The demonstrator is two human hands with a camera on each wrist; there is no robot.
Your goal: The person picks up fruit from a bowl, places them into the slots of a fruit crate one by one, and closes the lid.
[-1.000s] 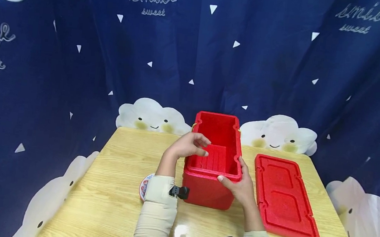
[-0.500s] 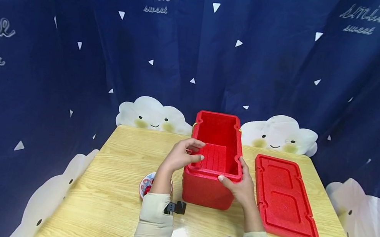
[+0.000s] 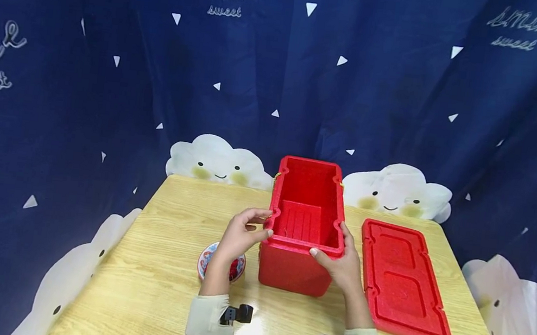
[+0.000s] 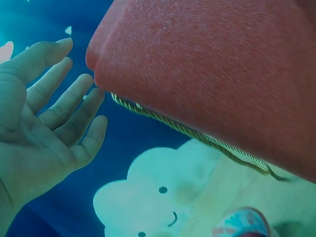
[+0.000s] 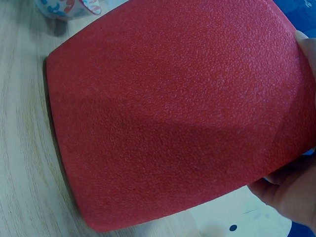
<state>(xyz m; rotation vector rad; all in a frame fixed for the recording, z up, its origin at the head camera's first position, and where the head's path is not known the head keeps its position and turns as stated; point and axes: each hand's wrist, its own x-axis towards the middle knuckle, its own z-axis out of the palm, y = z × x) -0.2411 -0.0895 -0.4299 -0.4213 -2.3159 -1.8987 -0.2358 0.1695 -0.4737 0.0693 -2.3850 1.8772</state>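
Observation:
A deep red box [image 3: 294, 271] stands uncovered on the table, its inside bare down to a ribbed floor. My right hand [image 3: 346, 263] grips its near right corner, thumb on the front rim and fingers along the side. In the right wrist view the box's textured wall [image 5: 177, 108] fills most of the picture. My left hand [image 3: 237, 238] is at the near left corner, fingers loosely bent and holding nothing. The left wrist view shows that hand [image 4: 54, 108] palm up to the camera, fingertips just off the box's edge. Below the edge runs a twisted yellow cord [image 4: 192, 132].
A patterned bowl [image 3: 202, 263] with something red in it sits left of the box, partly behind my left forearm. To the right lies a red lid [image 3: 401, 277] on the wooden table [image 3: 157, 287]. A dark blue curtain [image 3: 236, 104] with clouds hangs behind.
My left hand has drawn back from over the box's opening to its near left corner, uncovering more of the bowl. The right hand has kept its grip on the box.

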